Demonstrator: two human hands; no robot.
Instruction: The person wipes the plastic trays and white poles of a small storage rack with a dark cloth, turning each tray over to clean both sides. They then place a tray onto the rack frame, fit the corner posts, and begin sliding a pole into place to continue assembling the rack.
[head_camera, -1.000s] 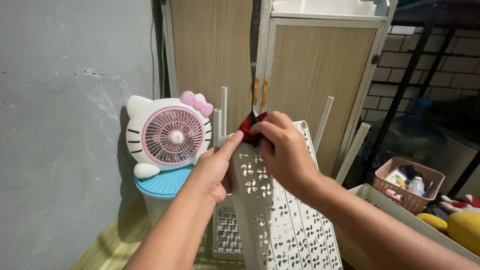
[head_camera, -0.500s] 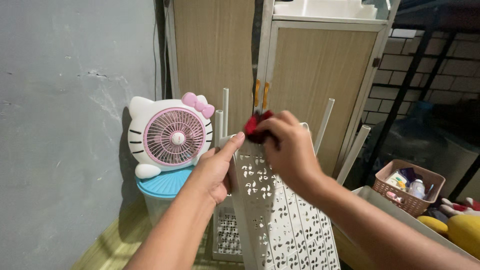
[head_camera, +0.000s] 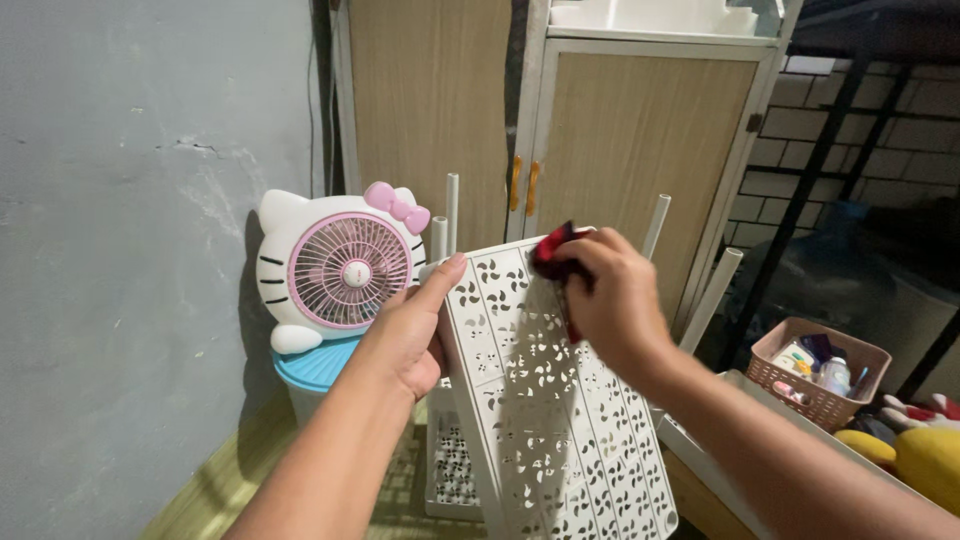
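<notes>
Right grip (head_camera: 610, 295) clamps red cloth (head_camera: 552, 255) | left grip (head_camera: 415, 335) steadies perforated panel (head_camera: 540, 400)

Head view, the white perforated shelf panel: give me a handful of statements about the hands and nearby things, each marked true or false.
1. The right hand presses a red cloth against the white perforated panel. True.
2. The left hand grips the panel's left edge, thumb on its face. True.
3. The cat-shaped fan lies flat on the floor. False: it stands upright on a container with a blue lid.
4. The pink basket sits left of the fan. False: it is far to the right, beyond the right arm.
5. The wooden cabinet doors behind the panel are wide open. False: they look closed.
</notes>
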